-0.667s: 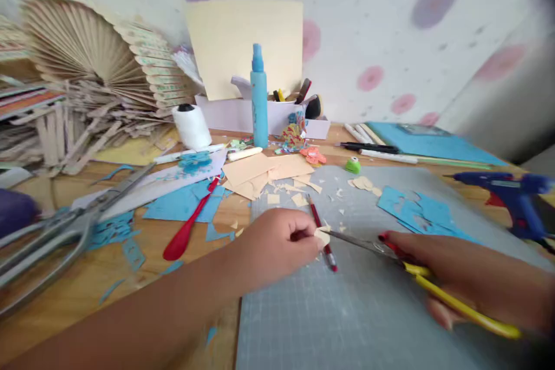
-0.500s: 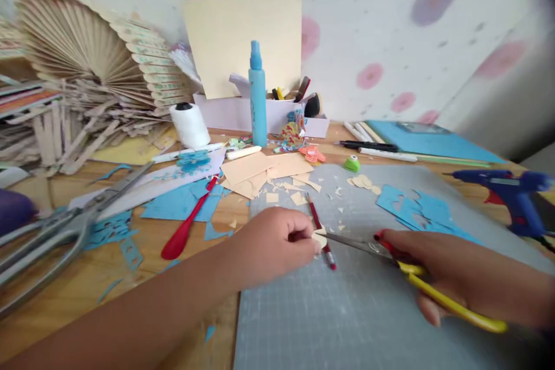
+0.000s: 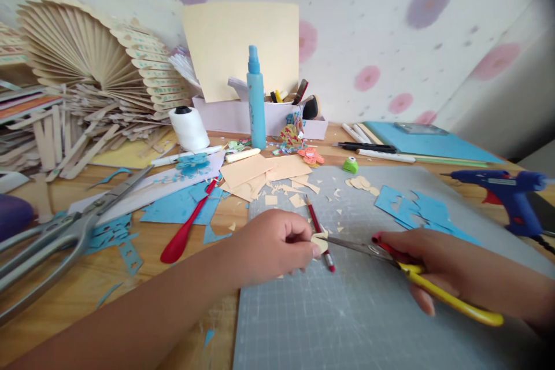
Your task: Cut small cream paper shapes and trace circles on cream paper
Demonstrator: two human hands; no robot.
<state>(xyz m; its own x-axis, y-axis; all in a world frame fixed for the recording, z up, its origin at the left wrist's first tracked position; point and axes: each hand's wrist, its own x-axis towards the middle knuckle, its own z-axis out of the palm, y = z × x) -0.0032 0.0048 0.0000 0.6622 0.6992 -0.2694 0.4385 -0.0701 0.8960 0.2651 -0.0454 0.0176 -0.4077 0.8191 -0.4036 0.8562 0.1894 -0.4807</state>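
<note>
My left hand (image 3: 271, 245) pinches a small cream paper piece (image 3: 321, 241) over the grey cutting mat (image 3: 347, 312). My right hand (image 3: 437, 269) grips yellow-handled scissors (image 3: 416, 274), and their blades meet the paper piece. A red pencil (image 3: 319, 232) lies on the mat just beyond the paper. Cream paper scraps (image 3: 299, 199) lie scattered on the mat's far edge.
Large metal shears (image 3: 65, 234) lie at the left, a red-handled tool (image 3: 186, 231) on blue paper scraps (image 3: 182, 205). A blue glue bottle (image 3: 255, 98), white thread spool (image 3: 189, 127) and box (image 3: 264, 115) stand behind. Blue cutouts (image 3: 411, 211), a blue glue gun (image 3: 507, 193) and pens (image 3: 373, 147) lie right.
Both hands and the scissors have stayed almost in place. The view has shifted slightly and sharpened.
</note>
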